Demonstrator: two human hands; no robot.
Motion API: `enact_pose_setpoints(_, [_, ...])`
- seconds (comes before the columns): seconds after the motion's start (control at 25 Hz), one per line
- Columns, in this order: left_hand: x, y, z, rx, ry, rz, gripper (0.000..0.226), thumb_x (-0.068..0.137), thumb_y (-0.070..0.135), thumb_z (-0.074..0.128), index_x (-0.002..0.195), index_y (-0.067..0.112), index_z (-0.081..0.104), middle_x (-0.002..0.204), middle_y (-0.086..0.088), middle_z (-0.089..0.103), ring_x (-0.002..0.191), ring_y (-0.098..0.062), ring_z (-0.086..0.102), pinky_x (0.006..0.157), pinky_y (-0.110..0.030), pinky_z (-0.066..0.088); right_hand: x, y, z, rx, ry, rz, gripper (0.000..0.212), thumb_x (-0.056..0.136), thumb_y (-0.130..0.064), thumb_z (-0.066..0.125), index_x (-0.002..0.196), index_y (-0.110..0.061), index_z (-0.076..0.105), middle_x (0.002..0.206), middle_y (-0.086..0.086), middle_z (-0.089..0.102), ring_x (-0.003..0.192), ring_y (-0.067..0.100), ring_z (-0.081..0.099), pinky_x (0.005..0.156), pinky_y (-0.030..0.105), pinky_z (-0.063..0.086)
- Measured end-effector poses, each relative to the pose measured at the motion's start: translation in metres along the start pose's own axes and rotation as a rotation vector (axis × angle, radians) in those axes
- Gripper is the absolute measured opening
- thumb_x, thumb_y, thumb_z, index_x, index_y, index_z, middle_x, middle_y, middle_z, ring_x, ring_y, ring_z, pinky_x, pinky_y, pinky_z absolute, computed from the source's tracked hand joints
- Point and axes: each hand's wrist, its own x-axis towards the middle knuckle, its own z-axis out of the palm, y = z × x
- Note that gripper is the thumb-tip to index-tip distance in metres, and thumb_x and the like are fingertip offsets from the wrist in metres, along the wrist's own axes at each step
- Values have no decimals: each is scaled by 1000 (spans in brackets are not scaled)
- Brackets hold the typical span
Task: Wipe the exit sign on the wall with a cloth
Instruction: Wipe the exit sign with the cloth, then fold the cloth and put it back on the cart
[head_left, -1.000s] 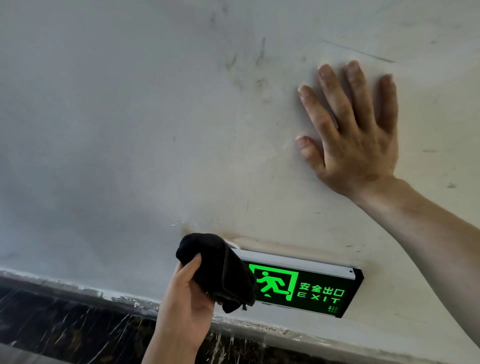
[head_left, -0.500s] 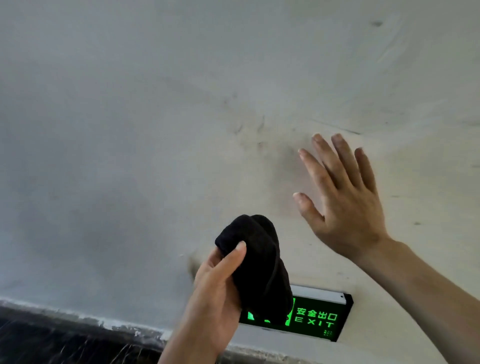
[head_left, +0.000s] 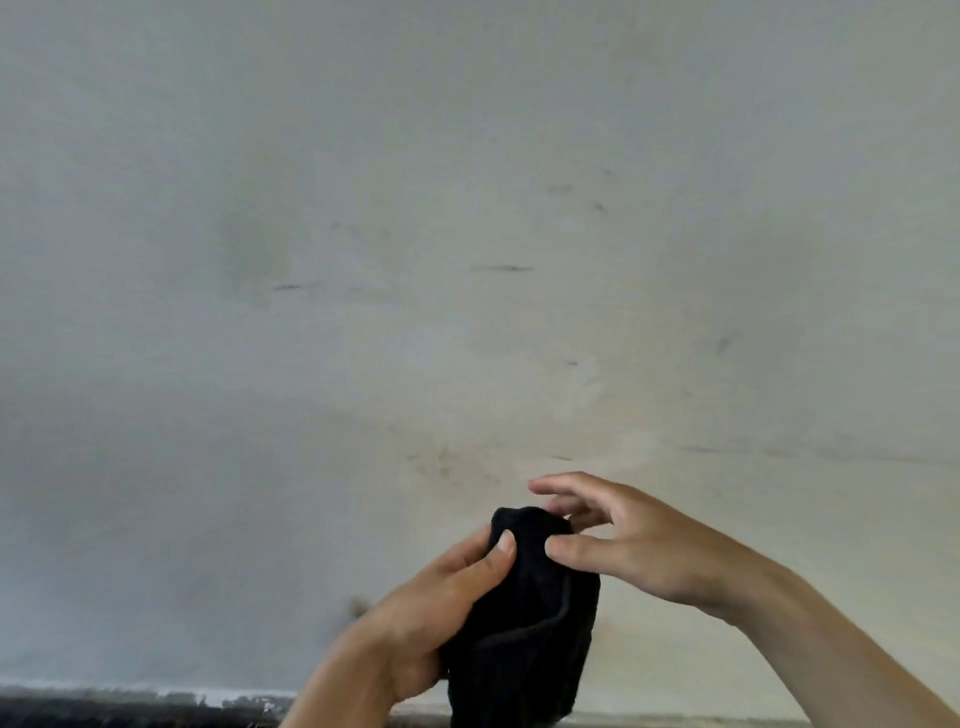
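Note:
A bunched black cloth (head_left: 524, 623) hangs at the bottom centre of the head view, in front of the pale wall. My left hand (head_left: 436, 618) grips its left side, thumb pressed near the top. My right hand (head_left: 628, 540) has come in from the right; its thumb and fingertips touch the cloth's top edge, fingers spread. The exit sign is out of sight, hidden behind the cloth or below the frame.
The scuffed grey-white wall (head_left: 467, 260) fills nearly the whole view. A dark baseboard strip (head_left: 130, 709) with chipped paint runs along the bottom left edge.
The view has tilted up, so the green exit sign has dropped out of sight. My right hand left the wall and came down onto the cloth's top. My left hand still holds the cloth.

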Motion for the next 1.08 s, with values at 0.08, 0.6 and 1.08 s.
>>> enact_pose_setpoints(0.08, [-13, 42, 23, 54, -25, -73, 34, 97, 41, 54, 128, 30, 64, 131, -10, 65, 122, -27, 60, 92, -33, 53, -17, -37, -25, 53, -16, 61, 41, 88, -30, 70, 124, -45, 58, 116, -19, 59, 99, -7, 62, 80, 7, 49])
enact_pose_setpoints(0.6, [-133, 199, 134, 3, 78, -156, 60, 62, 28, 92, 114, 7, 69, 109, -17, 65, 97, -31, 63, 77, -42, 53, -126, -207, -119, 423, 269, 177, 14, 92, -4, 62, 99, -14, 71, 94, 6, 74, 83, 21, 73, 69, 32, 59])
enact_pose_setpoints(1.08, [-161, 204, 147, -62, 255, 126, 63, 59, -11, 74, 120, -5, 59, 106, -21, 72, 97, -34, 70, 73, -34, 58, -135, -217, -80, 829, 483, 80, 12, 93, -2, 60, 101, -4, 69, 83, 7, 75, 71, 15, 73, 55, 24, 55])
